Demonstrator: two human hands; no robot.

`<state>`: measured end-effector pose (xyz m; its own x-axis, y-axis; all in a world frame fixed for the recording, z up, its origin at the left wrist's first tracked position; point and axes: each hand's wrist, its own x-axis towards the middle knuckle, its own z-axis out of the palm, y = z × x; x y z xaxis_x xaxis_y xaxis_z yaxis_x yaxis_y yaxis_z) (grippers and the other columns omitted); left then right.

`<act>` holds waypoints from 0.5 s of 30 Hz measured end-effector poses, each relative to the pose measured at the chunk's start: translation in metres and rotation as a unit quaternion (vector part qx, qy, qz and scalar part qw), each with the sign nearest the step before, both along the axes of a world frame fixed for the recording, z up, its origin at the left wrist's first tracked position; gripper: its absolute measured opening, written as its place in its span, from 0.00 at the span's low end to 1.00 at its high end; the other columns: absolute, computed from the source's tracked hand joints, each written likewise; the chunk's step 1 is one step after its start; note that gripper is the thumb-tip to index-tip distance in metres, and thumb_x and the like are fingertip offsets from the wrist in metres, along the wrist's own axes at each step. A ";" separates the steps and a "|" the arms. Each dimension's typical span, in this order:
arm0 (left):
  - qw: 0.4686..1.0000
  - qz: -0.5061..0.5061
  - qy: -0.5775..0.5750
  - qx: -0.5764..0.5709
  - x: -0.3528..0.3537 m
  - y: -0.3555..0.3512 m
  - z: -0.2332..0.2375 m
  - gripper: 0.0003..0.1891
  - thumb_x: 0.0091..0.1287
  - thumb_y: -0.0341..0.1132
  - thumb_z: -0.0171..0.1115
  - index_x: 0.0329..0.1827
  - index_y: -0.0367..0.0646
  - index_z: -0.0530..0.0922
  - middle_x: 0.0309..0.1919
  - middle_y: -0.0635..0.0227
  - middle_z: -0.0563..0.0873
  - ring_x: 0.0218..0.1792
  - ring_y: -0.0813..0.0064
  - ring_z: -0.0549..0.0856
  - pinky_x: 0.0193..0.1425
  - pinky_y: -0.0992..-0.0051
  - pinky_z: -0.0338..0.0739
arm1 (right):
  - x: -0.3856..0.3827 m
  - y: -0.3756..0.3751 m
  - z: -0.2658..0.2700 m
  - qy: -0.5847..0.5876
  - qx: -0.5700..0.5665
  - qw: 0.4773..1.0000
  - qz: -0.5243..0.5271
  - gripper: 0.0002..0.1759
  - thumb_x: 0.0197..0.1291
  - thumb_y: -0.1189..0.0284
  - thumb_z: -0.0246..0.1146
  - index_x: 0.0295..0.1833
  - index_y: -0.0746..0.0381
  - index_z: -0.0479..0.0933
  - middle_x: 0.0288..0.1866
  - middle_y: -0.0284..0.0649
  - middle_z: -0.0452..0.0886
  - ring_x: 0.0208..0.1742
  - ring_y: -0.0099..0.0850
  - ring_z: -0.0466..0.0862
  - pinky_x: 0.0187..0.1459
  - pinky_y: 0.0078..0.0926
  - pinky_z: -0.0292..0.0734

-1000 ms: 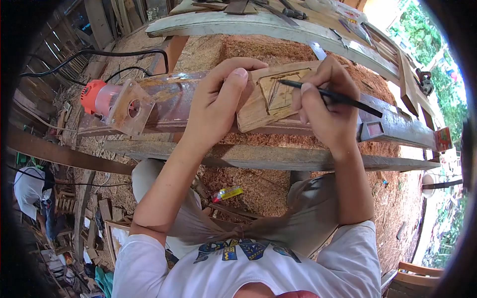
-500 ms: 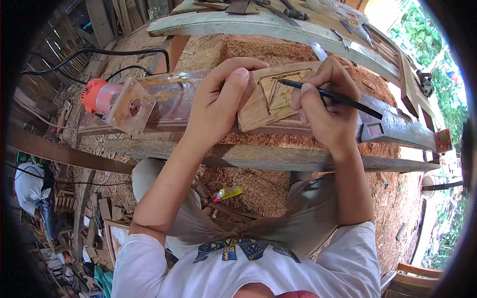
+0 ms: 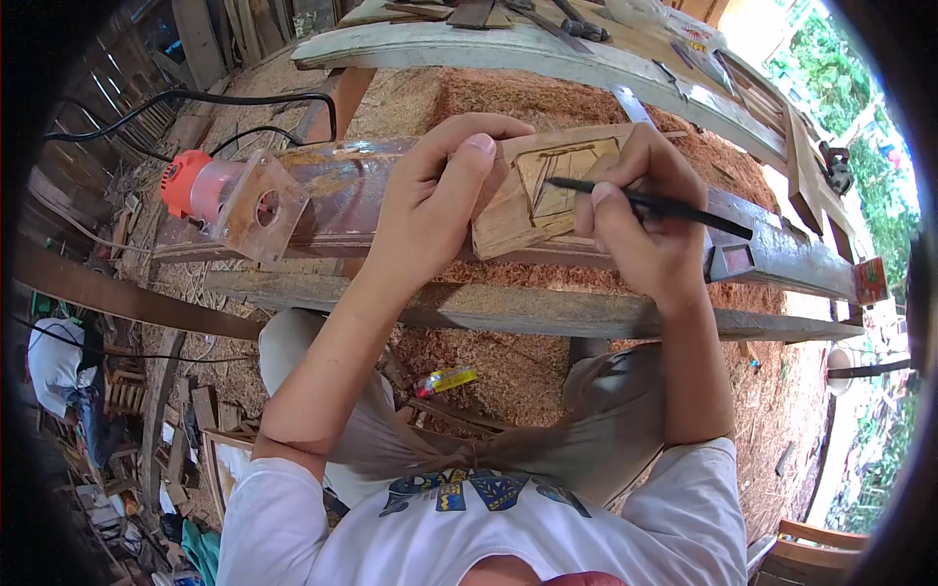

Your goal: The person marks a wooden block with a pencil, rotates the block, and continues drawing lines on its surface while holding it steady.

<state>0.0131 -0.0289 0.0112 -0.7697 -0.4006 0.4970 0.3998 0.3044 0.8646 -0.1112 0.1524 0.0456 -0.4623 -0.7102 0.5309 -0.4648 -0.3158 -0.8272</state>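
Note:
A small wooden board [image 3: 503,223] with a dark four-sided outline and inner lines on its face is tilted up over the bench. My left hand [image 3: 430,190] is closed around its left end, thumb along the near side and fingers behind. In my right hand [image 3: 650,220] is a slim black pen-like tool [image 3: 689,210], pinched between thumb and fingers. Its pointed tip meets the board inside the outline, near the left inner lines. The lower right of the board is hidden behind my right hand.
An orange router [image 3: 191,186] with a clear base lies on the bench plank [image 3: 337,200] at left. A wooden rail [image 3: 469,308] runs before my knees. Behind stands a white-edged bench [image 3: 469,47] with tools. A yellow-handled tool [image 3: 447,380] lies among the shavings below.
The tip of the black tool has moved down the board's face, from the upper part of the outline toward its middle. My left hand and the board have barely shifted.

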 end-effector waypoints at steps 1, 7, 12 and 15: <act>1.000 -0.001 0.000 0.001 0.000 0.000 0.001 0.23 0.85 0.44 0.48 0.61 0.34 0.85 0.56 0.62 0.90 0.58 0.75 0.85 0.68 0.73 0.76 | 0.001 0.000 0.001 -0.043 -0.005 0.999 -0.007 0.09 0.64 0.83 0.64 0.36 0.61 0.71 0.31 0.27 0.75 0.33 0.15 0.72 0.35 0.18 0.66; 0.999 -0.010 0.035 0.022 -0.003 0.001 -0.001 0.18 0.84 0.39 0.52 0.59 0.35 0.86 0.50 0.65 0.91 0.53 0.78 0.85 0.63 0.74 0.78 | -0.006 0.007 0.000 0.107 0.048 0.993 0.020 0.09 0.63 0.84 0.64 0.36 0.61 0.72 0.30 0.28 0.75 0.34 0.16 0.74 0.36 0.21 0.69; 0.999 -0.015 0.021 0.033 -0.002 0.000 -0.002 0.18 0.84 0.39 0.52 0.59 0.35 0.86 0.51 0.65 0.91 0.53 0.78 0.84 0.63 0.74 0.78 | 0.001 0.000 -0.002 0.009 -0.004 1.000 -0.001 0.09 0.61 0.83 0.65 0.35 0.60 0.72 0.30 0.28 0.75 0.33 0.16 0.73 0.34 0.20 0.67; 0.999 -0.005 0.026 0.019 -0.002 0.000 -0.002 0.18 0.84 0.39 0.52 0.59 0.36 0.86 0.50 0.66 0.90 0.53 0.79 0.84 0.62 0.74 0.78 | -0.003 0.005 -0.004 0.031 0.012 0.999 0.018 0.10 0.61 0.83 0.66 0.35 0.60 0.72 0.31 0.28 0.75 0.32 0.16 0.73 0.34 0.19 0.67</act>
<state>0.0109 -0.0291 0.0088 -0.7476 -0.4122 0.5208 0.4476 0.2667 0.8536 -0.1142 0.1570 0.0418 -0.4039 -0.7385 0.5399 -0.5036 -0.3132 -0.8052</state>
